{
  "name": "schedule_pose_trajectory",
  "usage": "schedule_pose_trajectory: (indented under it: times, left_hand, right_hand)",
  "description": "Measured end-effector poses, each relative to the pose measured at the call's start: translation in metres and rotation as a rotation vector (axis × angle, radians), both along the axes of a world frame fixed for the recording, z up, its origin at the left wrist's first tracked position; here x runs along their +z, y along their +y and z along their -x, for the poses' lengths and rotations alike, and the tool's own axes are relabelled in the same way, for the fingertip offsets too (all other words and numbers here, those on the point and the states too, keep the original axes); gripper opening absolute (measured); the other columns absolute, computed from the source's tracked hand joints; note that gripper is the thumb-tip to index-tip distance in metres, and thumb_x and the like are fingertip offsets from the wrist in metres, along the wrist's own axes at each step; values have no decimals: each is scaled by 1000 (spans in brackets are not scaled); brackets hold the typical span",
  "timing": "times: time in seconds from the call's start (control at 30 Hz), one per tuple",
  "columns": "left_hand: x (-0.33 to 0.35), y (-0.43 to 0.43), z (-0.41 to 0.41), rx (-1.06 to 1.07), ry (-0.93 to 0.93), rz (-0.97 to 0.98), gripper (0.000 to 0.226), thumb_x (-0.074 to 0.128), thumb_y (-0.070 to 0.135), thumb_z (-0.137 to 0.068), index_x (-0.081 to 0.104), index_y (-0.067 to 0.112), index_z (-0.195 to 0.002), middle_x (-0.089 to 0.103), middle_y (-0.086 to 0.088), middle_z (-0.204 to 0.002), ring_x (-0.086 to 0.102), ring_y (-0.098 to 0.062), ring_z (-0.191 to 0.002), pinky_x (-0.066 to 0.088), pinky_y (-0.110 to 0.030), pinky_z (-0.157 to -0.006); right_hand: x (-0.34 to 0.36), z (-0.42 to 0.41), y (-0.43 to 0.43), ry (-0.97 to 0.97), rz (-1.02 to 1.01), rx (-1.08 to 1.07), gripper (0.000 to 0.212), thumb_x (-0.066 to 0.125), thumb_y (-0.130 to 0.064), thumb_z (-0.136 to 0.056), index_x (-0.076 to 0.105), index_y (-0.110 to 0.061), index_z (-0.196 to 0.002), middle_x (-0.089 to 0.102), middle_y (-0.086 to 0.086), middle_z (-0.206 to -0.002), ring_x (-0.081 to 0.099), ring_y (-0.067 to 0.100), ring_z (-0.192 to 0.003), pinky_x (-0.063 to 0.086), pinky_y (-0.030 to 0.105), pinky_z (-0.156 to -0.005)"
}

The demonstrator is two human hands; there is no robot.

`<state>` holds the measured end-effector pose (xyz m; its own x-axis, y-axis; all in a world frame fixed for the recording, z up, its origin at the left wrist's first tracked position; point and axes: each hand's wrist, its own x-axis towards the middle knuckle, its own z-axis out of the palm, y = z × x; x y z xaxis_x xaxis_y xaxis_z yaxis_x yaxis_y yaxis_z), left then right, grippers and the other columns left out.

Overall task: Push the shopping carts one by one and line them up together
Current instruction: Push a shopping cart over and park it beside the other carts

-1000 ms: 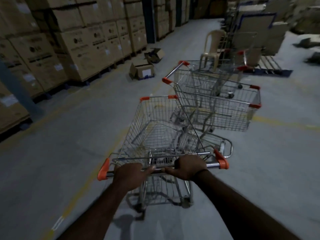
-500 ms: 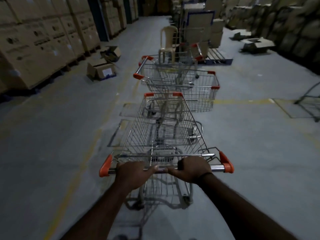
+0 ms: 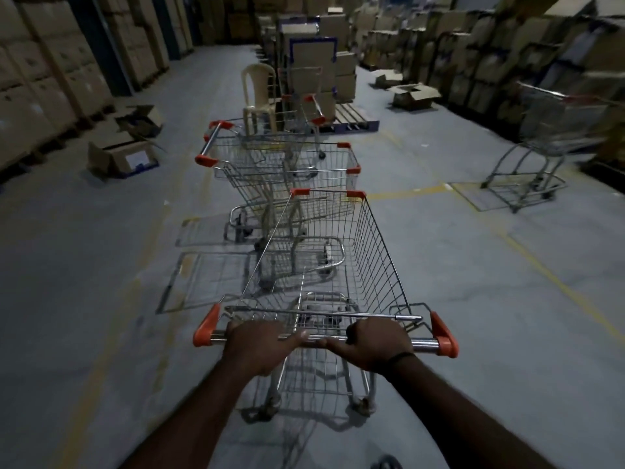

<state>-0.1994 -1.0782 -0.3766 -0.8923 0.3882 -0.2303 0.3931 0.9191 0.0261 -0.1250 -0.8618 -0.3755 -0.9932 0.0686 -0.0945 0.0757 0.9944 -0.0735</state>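
Observation:
A wire shopping cart (image 3: 375,252) with orange corner caps stands right in front of me. My left hand (image 3: 260,345) and my right hand (image 3: 377,343) both grip its chrome handle bar (image 3: 422,341), close together near the middle. Just ahead stands a second cart (image 3: 280,164), turned sideways with its handle to the left; the front of my cart overlaps its right end. A third cart (image 3: 307,110) stands behind it by the chair. Another cart (image 3: 548,147) stands alone at the right.
A plastic chair (image 3: 258,93) stands behind the sideways cart. Open cardboard boxes lie on the floor at the left (image 3: 123,157) and at the back right (image 3: 414,94). A pallet (image 3: 351,120) carries stacked boxes. Tall box stacks line both sides. Yellow lines mark the grey floor.
The view has swung left to right: the sideways cart now sits ahead and left of my cart, and a lone cart has come into view at the right. Both hands keep their grip.

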Motion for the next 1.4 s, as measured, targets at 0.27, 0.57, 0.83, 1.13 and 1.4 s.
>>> schedule_pose_trajectory:
  times: [0.27,0.57,0.83,1.13,1.4]
  left_hand:
    - [0,57,-3,-127,-4,-16,90,13,90,-81,66,29,-119,69,4,-124,61,-23,-118,35,-47,-104]
    - [-15,144,17,-267,38,-120,98,6,98,-68,68,26,-93,73,4,-98,67,-20,-99,42,-44,-95]
    - [-10,232,46,-425,67,-125,76,18,92,-79,56,27,-75,69,6,-88,64,-17,-91,40,-41,-89]
    - [-3,354,94,-540,13,-184,76,19,93,-71,52,25,-63,68,5,-82,63,-15,-84,45,-35,-82]
    - [7,455,128,-606,-3,-130,75,19,99,-69,47,30,-63,70,5,-92,62,-17,-95,34,-42,-94]
  right_hand:
    - [3,-29,47,-18,3,-139,87,21,-98,-71,52,-18,-56,53,-4,-57,66,22,-69,56,34,-73]
    - [2,-42,122,0,-10,-253,91,15,-97,-72,57,-17,-60,55,-3,-58,65,20,-67,55,33,-72]
    - [-1,-34,197,19,-25,-351,91,12,-96,-71,58,-18,-61,50,-4,-56,63,20,-67,54,32,-70]
    - [-2,-9,297,54,-8,-479,83,21,-92,-77,62,-20,-70,50,-4,-60,65,22,-74,52,31,-68]
    - [3,16,381,42,17,-541,81,22,-93,-77,55,-20,-66,59,1,-69,68,25,-80,49,32,-68]
